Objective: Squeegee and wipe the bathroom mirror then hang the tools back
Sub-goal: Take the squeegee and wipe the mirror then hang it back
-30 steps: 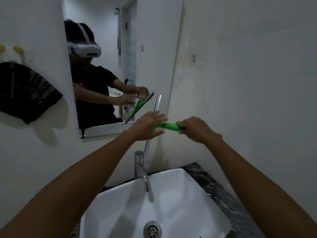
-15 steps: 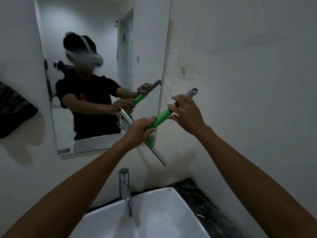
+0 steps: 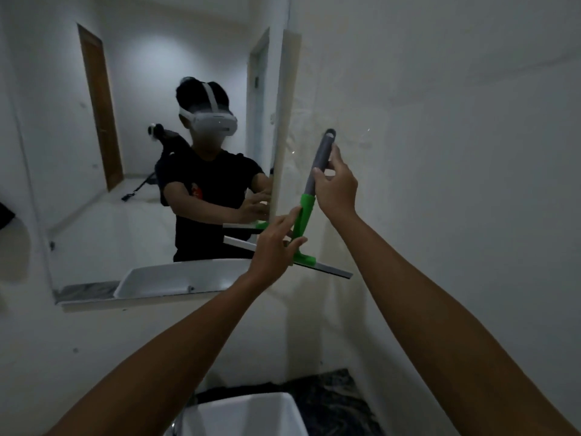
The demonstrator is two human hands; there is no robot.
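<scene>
A squeegee [image 3: 306, 212] with a green neck, grey grip and long blade stands nearly upright in front of the white wall, just right of the mirror [image 3: 132, 152]. My right hand [image 3: 336, 187] grips the grey handle near its top, where a hanging hole shows. My left hand [image 3: 276, 243] holds the green neck just above the blade, fingers partly spread. The blade lies roughly level, with its left end overlapping the mirror's lower right corner. The mirror reflects a person wearing a headset and the squeegee.
A white basin [image 3: 248, 413] sits at the bottom edge on a dark marbled counter [image 3: 333, 401]. A small mark or hook [image 3: 367, 130] shows on the right wall near the handle's top. A dark cloth [image 3: 4, 212] hangs at the far left edge.
The squeegee has swung from lying low and slanted to nearly upright and has risen. My view has tilted up, so the basin and tap dropped toward the bottom edge.
</scene>
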